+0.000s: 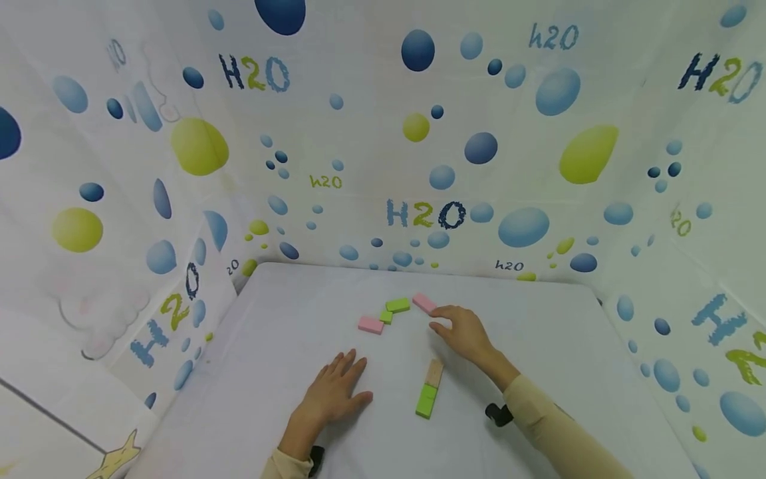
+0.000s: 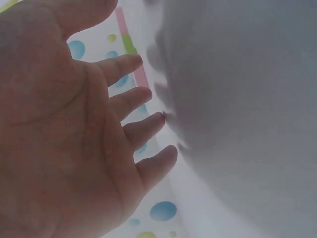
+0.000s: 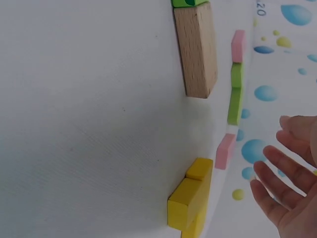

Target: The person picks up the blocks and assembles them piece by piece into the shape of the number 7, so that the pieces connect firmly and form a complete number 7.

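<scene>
- Holding nothing in the right hand (image 1: 467,336), with fingers loosely extended; just beside the pink block (image 1: 423,303), found at ten o'clock.
- Holding nothing in the left hand (image 1: 334,391), with fingers spread low over the white table (image 1: 251,372).
- From there, at one o'clock: second pink block (image 1: 370,324), then two green blocks (image 1: 397,305).
- At three o'clock: wooden block (image 1: 434,372).
- In the right-wrist view, at six o'clock from wood: yellow blocks (image 3: 185,198).

Blocks (image 1: 371,324) are pink, green, yellow or tan; the white backdrop (image 1: 371,146) is spotted blue and lime.
</scene>
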Motion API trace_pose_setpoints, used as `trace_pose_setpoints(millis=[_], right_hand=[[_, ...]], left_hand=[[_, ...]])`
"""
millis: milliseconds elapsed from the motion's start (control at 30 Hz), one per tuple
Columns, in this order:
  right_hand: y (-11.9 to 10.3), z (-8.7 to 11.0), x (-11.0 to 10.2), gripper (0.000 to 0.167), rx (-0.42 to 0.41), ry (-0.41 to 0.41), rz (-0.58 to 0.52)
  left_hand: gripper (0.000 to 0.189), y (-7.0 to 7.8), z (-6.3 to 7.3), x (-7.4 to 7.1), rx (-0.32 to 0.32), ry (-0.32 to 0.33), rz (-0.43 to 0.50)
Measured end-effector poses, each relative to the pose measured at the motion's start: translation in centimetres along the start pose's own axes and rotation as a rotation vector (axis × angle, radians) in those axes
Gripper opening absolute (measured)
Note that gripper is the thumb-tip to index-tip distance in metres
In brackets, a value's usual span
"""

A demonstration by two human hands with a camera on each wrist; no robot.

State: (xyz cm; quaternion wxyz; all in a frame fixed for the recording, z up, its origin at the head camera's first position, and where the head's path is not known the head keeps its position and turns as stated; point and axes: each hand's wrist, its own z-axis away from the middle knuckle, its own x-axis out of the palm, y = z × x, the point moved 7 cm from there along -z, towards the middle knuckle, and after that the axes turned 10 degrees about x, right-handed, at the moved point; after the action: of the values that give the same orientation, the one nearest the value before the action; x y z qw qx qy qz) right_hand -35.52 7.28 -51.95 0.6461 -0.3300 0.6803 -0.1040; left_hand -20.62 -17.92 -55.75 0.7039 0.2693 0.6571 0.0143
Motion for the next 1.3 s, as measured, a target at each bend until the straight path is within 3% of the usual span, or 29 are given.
trace_pose_setpoints(millis=[233,533,767,967,1300], right_hand=[[0.7,-1.2,0.8,0.027,0.065,-0.001,0.050],[0.9,-3.5,2.0,0.028,0.020,0.021,0.077],[0.9,-4.4,3.1,0.030,-0.016,0.048,0.087],[0.7,-5.0,3.9,0.037,0.010,-0.013,0.141],[-0.2,-6.0,4.0,0.033,-0.145,-0.014,0.136]], left_hand=[[0.069,1.2,-0.5,-0.4,0.049,0.030,-0.004],[0.068,2.6,-1.2,-0.3,0.103,0.029,-0.004],[0.068,3.3,-1.4,-0.4,0.107,0.030,-0.021],[0.067,3.9,-1.7,0.0,0.119,0.051,-0.011],[0.064,6.5,-2.5,1.0,0.270,0.018,-0.039]])
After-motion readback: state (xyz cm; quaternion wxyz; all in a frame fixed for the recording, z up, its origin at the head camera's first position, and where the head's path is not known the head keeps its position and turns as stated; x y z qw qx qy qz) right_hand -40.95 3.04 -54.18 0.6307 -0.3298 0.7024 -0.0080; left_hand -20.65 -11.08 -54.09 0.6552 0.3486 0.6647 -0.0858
